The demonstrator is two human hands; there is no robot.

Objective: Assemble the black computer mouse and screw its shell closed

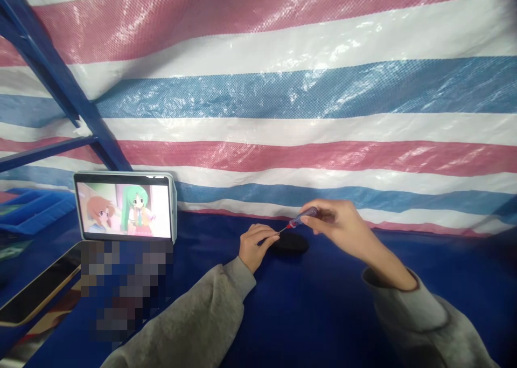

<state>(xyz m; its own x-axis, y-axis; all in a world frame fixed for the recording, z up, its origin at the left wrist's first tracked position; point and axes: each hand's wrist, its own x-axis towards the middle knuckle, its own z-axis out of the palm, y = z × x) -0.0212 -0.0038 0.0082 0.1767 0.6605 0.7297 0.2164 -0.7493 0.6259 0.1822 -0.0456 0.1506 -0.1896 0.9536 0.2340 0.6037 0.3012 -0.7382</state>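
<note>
My right hand (337, 225) is closed around the handle of a small screwdriver (302, 217), which has a see-through purplish handle and a red collar. Its thin shaft slants down to the left. At the shaft's tip, the thumb and fingers of my left hand (258, 243) are pinched together; whatever lies between them is too small to make out. Just below and behind the tip, a round black disc-like object (291, 244) lies flat on the dark blue table surface (307, 309). My left fingertips overlap its left edge in view, and I cannot tell whether they touch it.
On the left, a tablet (125, 209) in a pale case stands propped up, playing a cartoon. A phone (44, 282) lies nearer, with a blue plastic tray (40, 212) behind it. Striped plastic sheeting (283, 96) hangs behind, beside a blue metal frame (60, 82).
</note>
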